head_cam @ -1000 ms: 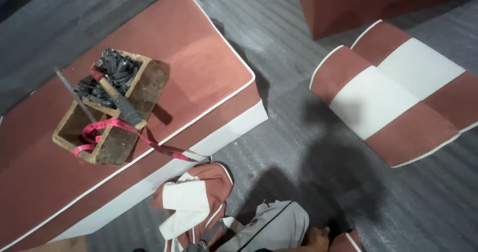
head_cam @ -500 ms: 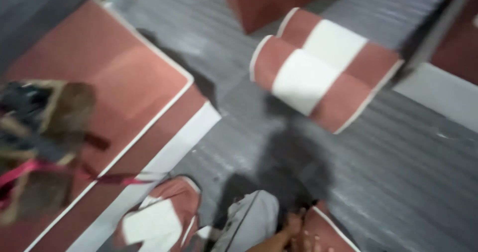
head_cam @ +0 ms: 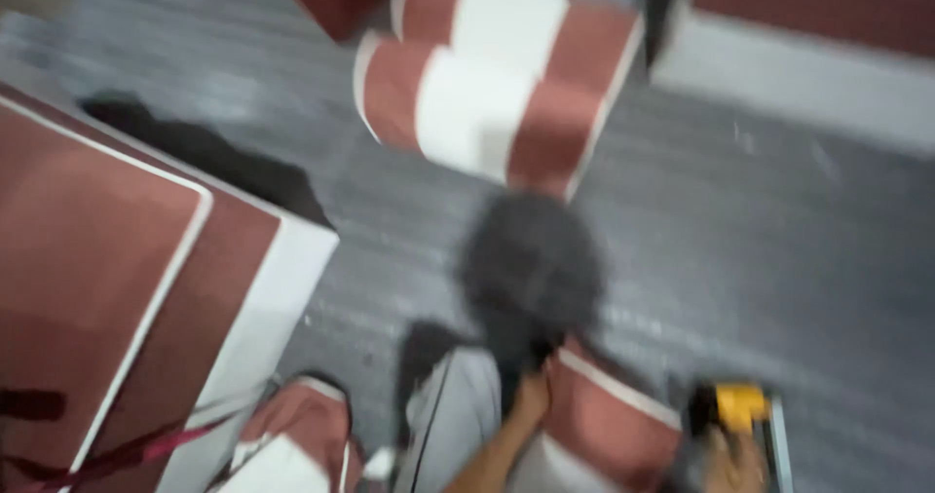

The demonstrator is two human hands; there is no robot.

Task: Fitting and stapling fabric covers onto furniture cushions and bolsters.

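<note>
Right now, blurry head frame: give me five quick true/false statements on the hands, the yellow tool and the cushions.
1. The left hand rests on a red cushion piece with white piping. True.
2. The right hand is by a yellow and black tool at the bottom edge. True, though blur hides the grip.
3. The red and white striped cushion lies on the big red panel. False: it lies on the grey floor.
4. The big red panel with white edging is at the right. False: it is at the left.
5. The floor is green. False: it is grey.
</note>
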